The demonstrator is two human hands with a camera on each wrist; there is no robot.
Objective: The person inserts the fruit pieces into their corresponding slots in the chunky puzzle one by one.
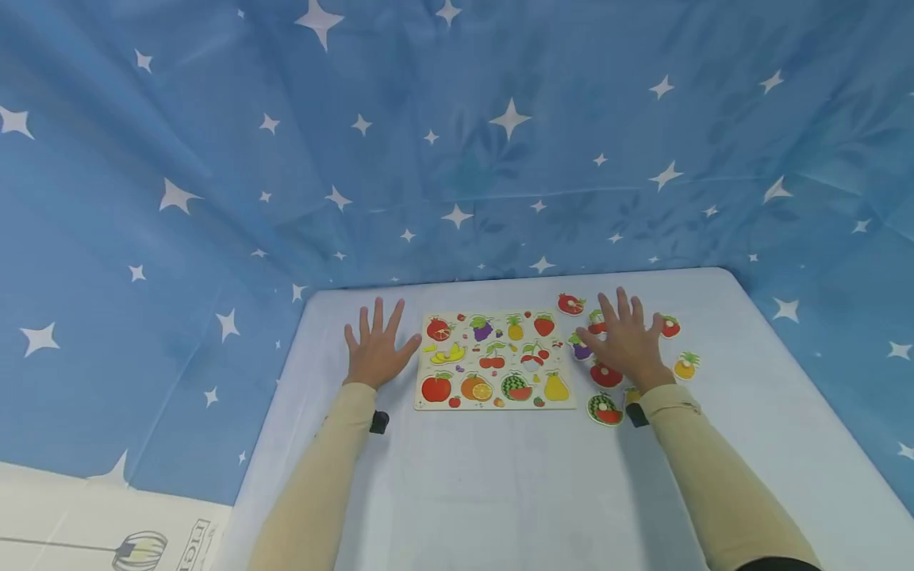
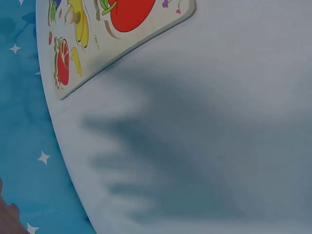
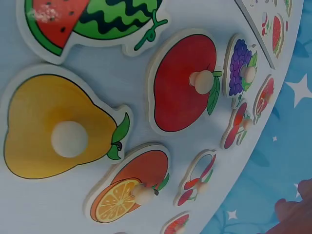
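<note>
left hand (image 1: 374, 349), right hand (image 1: 630, 341): spread, holding nothing. board (image 1: 474, 405) between: banana piece (image 1: 447, 354) apparently seated. loose fruit pieces (image 1: 605, 374) around right hand: seemingly unplaced.

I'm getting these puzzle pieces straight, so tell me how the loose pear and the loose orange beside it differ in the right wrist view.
Colour: the pear piece is yellow, the orange piece orange.
Picture: the pear piece shows one whole fruit; the orange piece has a cut half in front of a fruit.
Outline: the pear piece narrows toward its leaves; the orange piece is more rounded.
Both lie knob-side up on the pale table.
</note>
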